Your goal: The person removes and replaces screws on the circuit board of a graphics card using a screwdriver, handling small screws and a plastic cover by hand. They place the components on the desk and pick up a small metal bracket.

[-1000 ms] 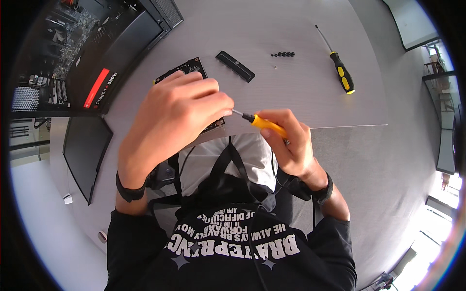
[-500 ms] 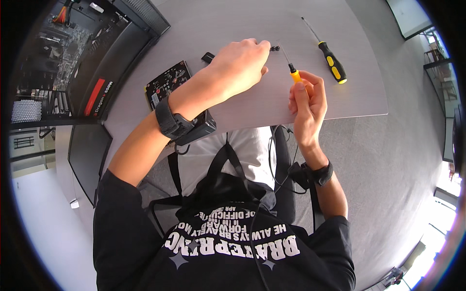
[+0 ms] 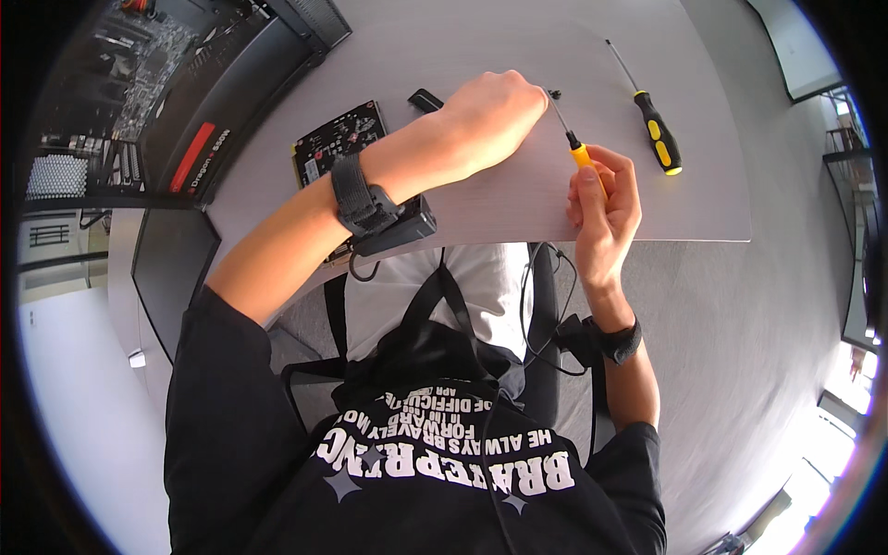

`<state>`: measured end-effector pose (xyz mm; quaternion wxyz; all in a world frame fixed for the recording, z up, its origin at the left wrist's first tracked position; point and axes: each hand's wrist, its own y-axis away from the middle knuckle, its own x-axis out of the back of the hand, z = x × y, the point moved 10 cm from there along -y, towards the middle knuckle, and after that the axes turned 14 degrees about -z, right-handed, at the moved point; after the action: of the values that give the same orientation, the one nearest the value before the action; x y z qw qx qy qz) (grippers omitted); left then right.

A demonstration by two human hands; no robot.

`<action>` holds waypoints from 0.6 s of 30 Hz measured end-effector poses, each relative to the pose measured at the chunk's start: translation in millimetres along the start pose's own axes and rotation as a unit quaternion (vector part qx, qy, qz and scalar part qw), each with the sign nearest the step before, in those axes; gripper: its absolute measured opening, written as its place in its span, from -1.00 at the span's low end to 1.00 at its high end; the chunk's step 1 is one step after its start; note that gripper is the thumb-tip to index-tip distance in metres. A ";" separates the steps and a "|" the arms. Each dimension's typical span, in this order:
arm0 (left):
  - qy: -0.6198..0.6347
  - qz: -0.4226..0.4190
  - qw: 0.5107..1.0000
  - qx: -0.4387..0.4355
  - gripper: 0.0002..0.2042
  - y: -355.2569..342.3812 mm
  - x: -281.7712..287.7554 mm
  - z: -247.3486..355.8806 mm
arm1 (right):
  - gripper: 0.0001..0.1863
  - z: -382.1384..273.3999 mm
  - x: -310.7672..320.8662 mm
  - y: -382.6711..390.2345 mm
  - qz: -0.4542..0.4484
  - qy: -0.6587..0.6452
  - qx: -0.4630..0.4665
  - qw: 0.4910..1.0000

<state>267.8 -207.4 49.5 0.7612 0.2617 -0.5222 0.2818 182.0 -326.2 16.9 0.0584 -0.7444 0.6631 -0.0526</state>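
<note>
Two hands work close together over a smooth grey table point(image 3: 462, 46). The right hand point(image 3: 606, 208) is closed around the yellow handle of a small screwdriver point(image 3: 572, 141), whose thin metal shaft slants up and left to a few tiny dark screws point(image 3: 554, 93) lying on the tabletop. The left hand point(image 3: 486, 116) reaches across with its fingers curled in at the tip of the shaft; whether they pinch anything cannot be told. A black strap circles the left wrist. Left of the forearm lies a black circuit board point(image 3: 338, 139), studded with small parts, and a short black bar point(image 3: 425, 98) beside it. A larger screwdriver point(image 3: 652, 125), black and yellow, lies well to the right.
</note>
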 end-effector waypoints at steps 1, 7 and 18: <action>-0.001 -0.007 1.000 -0.001 -0.92 5.0 10.7 6.4 | -0.75 -1.5 0.7 0.7 -0.002 0.000 0.000 1.000; 0.099 0.060 0.991 0.072 -0.85 78.9 84.4 -3.9 | -0.76 -1.1 4.5 6.1 -0.009 -0.004 0.027 1.000; 0.530 0.359 0.755 0.140 -0.96 258.7 53.2 -26.3 | -0.65 -89.1 -75.8 15.0 -0.214 0.193 0.221 0.932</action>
<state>118.8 1.2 118.2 0.7140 -0.0323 -0.0449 0.6979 144.7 -254.2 102.4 0.0802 -0.8122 0.4586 -0.3516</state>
